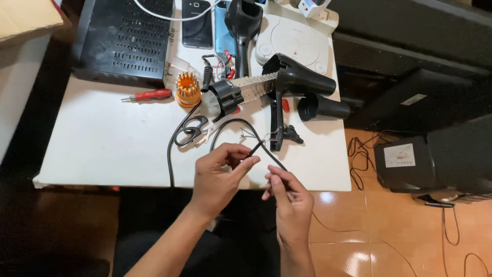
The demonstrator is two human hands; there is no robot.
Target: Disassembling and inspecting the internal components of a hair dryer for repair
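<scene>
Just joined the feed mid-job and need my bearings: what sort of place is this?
Probably a home repair bench for small electronics. A white table holds a dismantled black hair dryer, a red screwdriver and an orange bit set, and both hands, left hand and right hand, grip a black cord.

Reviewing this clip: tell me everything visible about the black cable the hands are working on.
The black cable looks like thin, rubber-sheathed cord. It loops across the white table beside the scissors, one run dropping over the table's front edge. Near the front edge the left hand pinches a bent section between thumb and fingers, and the right hand grips it just beyond. Thin bare wires show near the opened hair dryer.
</scene>
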